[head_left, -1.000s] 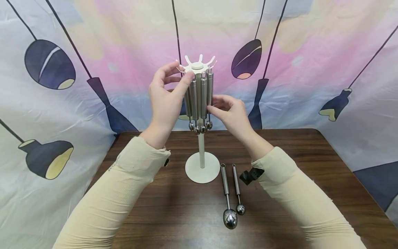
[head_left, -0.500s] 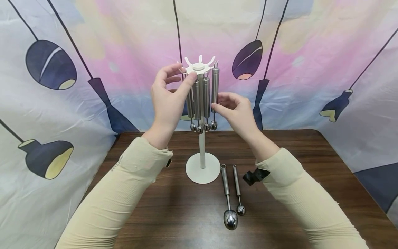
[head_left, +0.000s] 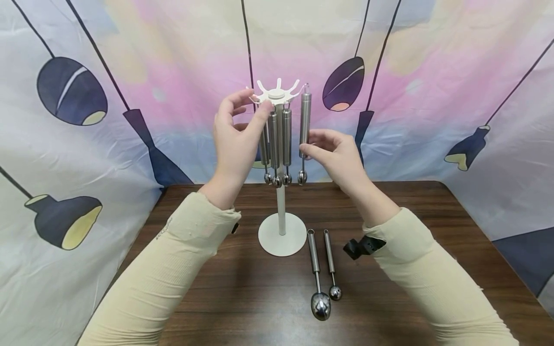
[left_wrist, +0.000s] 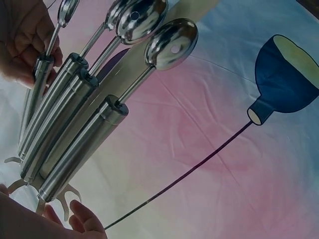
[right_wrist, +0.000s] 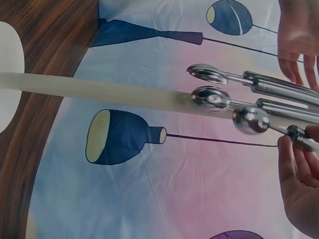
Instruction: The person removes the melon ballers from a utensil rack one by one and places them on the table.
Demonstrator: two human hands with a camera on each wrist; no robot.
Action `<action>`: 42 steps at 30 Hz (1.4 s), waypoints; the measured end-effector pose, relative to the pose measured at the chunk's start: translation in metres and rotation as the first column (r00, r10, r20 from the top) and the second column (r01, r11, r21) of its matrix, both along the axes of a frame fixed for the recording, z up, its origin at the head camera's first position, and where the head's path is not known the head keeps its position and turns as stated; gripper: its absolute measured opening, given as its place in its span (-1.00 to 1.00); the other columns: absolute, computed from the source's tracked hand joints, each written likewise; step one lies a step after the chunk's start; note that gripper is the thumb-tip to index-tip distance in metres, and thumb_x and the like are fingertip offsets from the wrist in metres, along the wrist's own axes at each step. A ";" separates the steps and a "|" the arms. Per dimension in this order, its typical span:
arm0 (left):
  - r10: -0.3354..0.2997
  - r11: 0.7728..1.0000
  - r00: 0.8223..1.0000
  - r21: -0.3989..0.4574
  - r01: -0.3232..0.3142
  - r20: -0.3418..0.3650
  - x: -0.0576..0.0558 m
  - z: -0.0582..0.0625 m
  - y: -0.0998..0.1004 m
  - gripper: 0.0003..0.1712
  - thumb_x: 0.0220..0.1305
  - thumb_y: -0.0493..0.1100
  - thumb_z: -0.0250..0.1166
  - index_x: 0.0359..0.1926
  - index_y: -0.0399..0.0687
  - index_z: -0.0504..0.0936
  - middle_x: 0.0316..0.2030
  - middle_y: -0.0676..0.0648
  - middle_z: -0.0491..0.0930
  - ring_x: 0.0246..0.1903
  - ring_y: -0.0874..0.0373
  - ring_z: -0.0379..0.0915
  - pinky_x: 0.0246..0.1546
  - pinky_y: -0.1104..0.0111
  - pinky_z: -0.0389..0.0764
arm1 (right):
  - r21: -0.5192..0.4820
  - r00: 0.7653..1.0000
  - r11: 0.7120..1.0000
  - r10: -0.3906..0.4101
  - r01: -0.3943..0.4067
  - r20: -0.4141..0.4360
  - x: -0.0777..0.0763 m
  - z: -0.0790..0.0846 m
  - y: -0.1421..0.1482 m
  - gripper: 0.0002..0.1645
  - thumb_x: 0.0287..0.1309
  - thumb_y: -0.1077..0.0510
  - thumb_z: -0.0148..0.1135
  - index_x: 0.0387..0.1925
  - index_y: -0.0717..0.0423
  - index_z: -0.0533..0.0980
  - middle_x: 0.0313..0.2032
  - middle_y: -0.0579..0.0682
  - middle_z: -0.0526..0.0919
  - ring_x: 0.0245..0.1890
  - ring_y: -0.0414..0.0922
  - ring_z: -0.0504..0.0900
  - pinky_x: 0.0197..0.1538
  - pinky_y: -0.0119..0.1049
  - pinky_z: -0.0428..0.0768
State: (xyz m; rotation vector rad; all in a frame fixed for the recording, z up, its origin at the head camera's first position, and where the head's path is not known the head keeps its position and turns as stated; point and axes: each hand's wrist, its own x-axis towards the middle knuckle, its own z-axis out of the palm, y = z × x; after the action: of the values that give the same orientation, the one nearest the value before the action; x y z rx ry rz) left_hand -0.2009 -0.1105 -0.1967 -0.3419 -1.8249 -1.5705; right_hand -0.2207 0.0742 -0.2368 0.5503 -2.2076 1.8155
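Observation:
A white rotating utensil stand (head_left: 276,94) rises from the table, with a ring of hooks on top. My left hand (head_left: 237,139) holds this hook ring at its left side, thumb in front and fingers behind. Several steel melon ballers (head_left: 274,139) hang by their handles below the ring, scoops down. On the right, my right hand (head_left: 332,153) pinches another melon baller (head_left: 305,115) low on its handle. That baller hangs upright, apart from the others, its top loop right at the tip of a hook. In the right wrist view its round scoop (right_wrist: 250,119) shows beyond my fingers.
Two more melon ballers, a large one (head_left: 321,305) and a smaller one (head_left: 335,291), lie on the brown wooden table (head_left: 242,298) right of the stand's round white base (head_left: 270,245). A printed cloth (head_left: 182,62) hangs behind the table.
My right hand has moved right, drawing the pinched melon baller outward from the hanging group to the hook's tip. My left hand keeps its hold on the hook ring, nearly unmoved.

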 end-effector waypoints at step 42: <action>-0.173 0.982 0.960 -0.041 0.187 0.220 -0.023 0.014 -0.025 -0.41 0.55 0.06 -0.05 0.50 0.05 0.21 0.40 0.09 0.36 0.34 0.31 0.27 0.18 0.29 0.48 | -0.002 0.990 0.993 -0.114 0.115 0.085 0.058 -0.061 0.054 -0.66 0.16 0.21 0.38 -0.04 0.24 0.59 -0.41 -0.34 0.67 -0.35 -0.34 0.65 -0.25 -0.47 0.61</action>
State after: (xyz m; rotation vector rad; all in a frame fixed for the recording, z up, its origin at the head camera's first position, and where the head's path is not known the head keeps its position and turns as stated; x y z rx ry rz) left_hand -0.2235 -0.1354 -0.1832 -0.3883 -2.0602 -1.7352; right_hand -0.1623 0.1279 -0.2980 0.3431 -2.2367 1.8185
